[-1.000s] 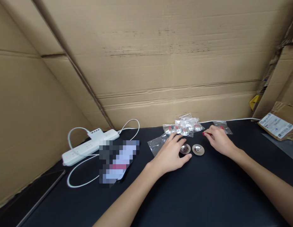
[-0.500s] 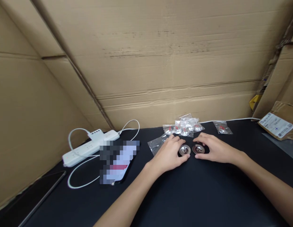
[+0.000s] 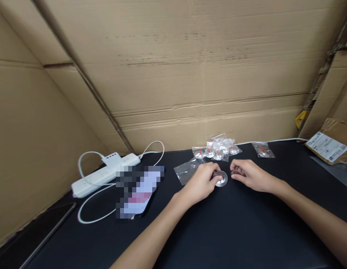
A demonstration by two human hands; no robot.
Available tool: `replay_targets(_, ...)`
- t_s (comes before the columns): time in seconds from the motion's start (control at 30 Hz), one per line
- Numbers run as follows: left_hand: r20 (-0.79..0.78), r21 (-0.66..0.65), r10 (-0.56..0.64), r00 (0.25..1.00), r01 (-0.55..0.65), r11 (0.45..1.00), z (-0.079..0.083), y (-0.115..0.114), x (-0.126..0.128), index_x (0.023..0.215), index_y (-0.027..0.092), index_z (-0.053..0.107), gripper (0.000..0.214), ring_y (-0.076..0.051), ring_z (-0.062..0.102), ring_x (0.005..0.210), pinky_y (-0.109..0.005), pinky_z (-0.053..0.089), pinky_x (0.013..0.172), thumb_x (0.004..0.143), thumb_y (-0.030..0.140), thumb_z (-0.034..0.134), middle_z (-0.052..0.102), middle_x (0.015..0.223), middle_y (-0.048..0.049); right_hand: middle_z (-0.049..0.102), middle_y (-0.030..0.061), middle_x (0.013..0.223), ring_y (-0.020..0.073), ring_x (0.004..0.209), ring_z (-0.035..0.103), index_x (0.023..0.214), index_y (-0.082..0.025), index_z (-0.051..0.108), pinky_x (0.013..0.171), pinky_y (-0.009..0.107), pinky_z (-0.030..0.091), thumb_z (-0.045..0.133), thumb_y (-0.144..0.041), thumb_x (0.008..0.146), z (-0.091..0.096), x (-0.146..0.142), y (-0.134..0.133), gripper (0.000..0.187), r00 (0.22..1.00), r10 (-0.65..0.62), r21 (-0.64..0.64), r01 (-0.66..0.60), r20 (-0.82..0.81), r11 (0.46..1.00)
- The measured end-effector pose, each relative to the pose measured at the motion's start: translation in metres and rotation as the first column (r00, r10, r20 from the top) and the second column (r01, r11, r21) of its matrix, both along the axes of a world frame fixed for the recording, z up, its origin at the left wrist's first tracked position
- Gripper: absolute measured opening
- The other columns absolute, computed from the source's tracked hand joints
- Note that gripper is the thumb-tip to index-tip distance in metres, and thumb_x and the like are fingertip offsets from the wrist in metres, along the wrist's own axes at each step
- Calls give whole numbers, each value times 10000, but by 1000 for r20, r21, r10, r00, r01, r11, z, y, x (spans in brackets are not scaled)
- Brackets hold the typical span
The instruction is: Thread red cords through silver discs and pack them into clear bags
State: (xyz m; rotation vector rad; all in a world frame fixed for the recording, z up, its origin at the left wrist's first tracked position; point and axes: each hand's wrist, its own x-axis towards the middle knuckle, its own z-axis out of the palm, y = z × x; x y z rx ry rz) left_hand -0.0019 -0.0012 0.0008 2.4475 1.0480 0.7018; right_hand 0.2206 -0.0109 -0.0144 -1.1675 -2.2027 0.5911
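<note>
My left hand (image 3: 200, 181) is closed at the near side of a shiny round metal disc (image 3: 223, 180). Its thumb and fingers pinch the disc around the middle, which they partly cover. A short gap to the right, my right hand (image 3: 253, 175) curls its fingers around a second metal disc (image 3: 237, 173), tilted and mostly hidden by the fingers. Just beyond the hands, several similar discs with red marks lie in small clear plastic bags (image 3: 218, 154). One more bagged disc (image 3: 262, 151) sits apart to the right. By my left wrist is a flat clear bag (image 3: 184, 171).
On the left are a white power strip (image 3: 92, 180) with a white cable and a phone (image 3: 142, 198), partly blurred out. A dark flat panel (image 3: 47, 235) lies at the left edge. Cardboard walls (image 3: 173, 89) surround the black table (image 3: 207, 235); a labelled carton (image 3: 330, 144) stands right.
Both hands have gone from open around the flat-lying discs to closed on them. The right disc now tilts up within the fingers, and the left disc is partly covered by the thumb.
</note>
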Motion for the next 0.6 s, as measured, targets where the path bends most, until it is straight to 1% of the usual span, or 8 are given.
replay_targets(0.1, 67, -60, 85, 994, -81, 995, 0, 3, 0, 779, 184, 608, 162, -173, 598, 666, -297, 431, 629, 897, 246, 515, 614, 705, -11, 581, -25, 644, 99, 481, 485, 870, -192, 519, 490, 225, 392, 517, -294, 917, -1, 1, 2, 113, 987, -31, -150, 7, -155, 989)
replay_targets(0.13, 108, -108, 110, 988, -98, 989, 0, 4, 0, 775, 184, 593, 177, -164, 601, 632, -293, 434, 619, 905, 265, 506, 604, 672, 0, 596, -19, 646, 90, 444, 473, 866, -187, 514, 463, 222, 382, 505, -322, 922, -1, 1, 3, 146, 975, -41, -204, -5, -219, 979)
replay_targets(0.2, 215, -256, 152, 965, -95, 962, -1, 7, 0, 789, 181, 560, 183, -141, 603, 556, -269, 431, 564, 917, 295, 495, 603, 645, 11, 623, 0, 662, 76, 401, 451, 864, -175, 514, 422, 214, 356, 506, -371, 916, -1, 0, 4, 203, 939, -67, -286, -34, -338, 958)
replay_targets(0.3, 364, -497, 223, 904, -14, 867, -1, 10, 2, 818, 164, 541, 187, -115, 587, 478, -220, 360, 423, 907, 328, 526, 631, 692, -19, 642, 22, 678, 81, 421, 469, 860, -159, 537, 406, 206, 334, 556, -409, 884, -1, -1, 5, 252, 899, -105, -359, -61, -425, 931)
replay_targets(0.37, 433, -590, 272, 859, 42, 806, 0, 9, 3, 810, 147, 552, 205, -103, 568, 460, -203, 320, 378, 887, 336, 571, 631, 697, -36, 667, 49, 745, 97, 473, 523, 867, -152, 556, 424, 215, 368, 600, -410, 859, 0, -2, 5, 261, 887, -104, -400, -97, -450, 911)
replay_targets(0.4, 460, -614, 291, 839, 64, 787, 1, 9, 3, 802, 137, 564, 210, -98, 565, 467, -199, 328, 382, 871, 331, 601, 630, 694, -41, 677, 59, 781, 107, 505, 553, 879, -151, 567, 444, 224, 398, 619, -406, 848, 1, -2, 4, 263, 878, -99, -414, -119, -468, 902)
replay_targets(0.47, 507, -636, 321, 800, 96, 765, 2, 8, 3, 799, 119, 594, 205, -99, 579, 503, -203, 375, 417, 836, 310, 660, 645, 706, -54, 686, 72, 835, 125, 567, 600, 909, -149, 587, 493, 247, 457, 648, -401, 835, 3, -3, 2, 269, 851, -94, -429, -162, -516, 889)
replay_targets(0.6, 564, -640, 357, 745, 122, 758, 3, 8, 1, 825, 94, 640, 219, -130, 631, 574, -239, 475, 516, 780, 290, 728, 683, 738, -84, 698, 92, 837, 152, 631, 659, 877, -126, 621, 588, 291, 543, 702, -415, 806, 6, -4, 0, 308, 811, -114, -474, -215, -573, 854)
